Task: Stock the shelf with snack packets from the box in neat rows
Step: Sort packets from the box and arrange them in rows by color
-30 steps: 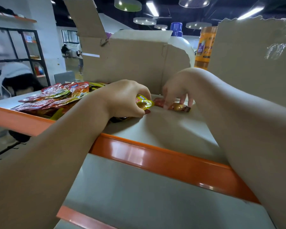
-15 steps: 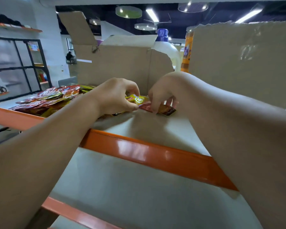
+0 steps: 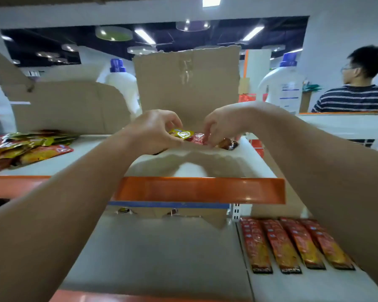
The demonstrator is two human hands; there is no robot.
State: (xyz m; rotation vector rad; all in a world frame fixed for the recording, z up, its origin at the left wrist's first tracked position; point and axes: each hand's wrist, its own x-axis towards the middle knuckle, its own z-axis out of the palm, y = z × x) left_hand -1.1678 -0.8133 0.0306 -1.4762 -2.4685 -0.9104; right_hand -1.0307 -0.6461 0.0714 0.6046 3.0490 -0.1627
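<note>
Two hands up at the top shelf point(image 3: 196, 190), close together, not touching. Left hand point(image 3: 153, 129): fingers curled, pinching a yellow packet point(image 3: 181, 134) by its near end. Right hand point(image 3: 223, 123): fingertips bent down, nipping a red packet point(image 3: 198, 137) just beside the yellow one. Three packets between the hands in all, near the shelf's right end: yellow, red, and a brown packet point(image 3: 228, 143) half hidden under the right fingers. Resting on the shelf or held just off it: cannot tell. Left on the same shelf, one loose pile point(image 3: 26, 147) of packets, too overlapped and cut off by the frame edge to count. Behind, two pieces of cardboard: a box point(image 3: 70, 105) and an upright flap point(image 3: 188, 83); inside of the box out of sight. Two white bottles point(image 3: 120, 83) with blue caps, one either side of the flap, both partly covered. Below right, four rows point(image 3: 292, 243) of red packets, overlapping; number per row unclear. One person point(image 3: 354, 97) in stripes far right, blurred.
</note>
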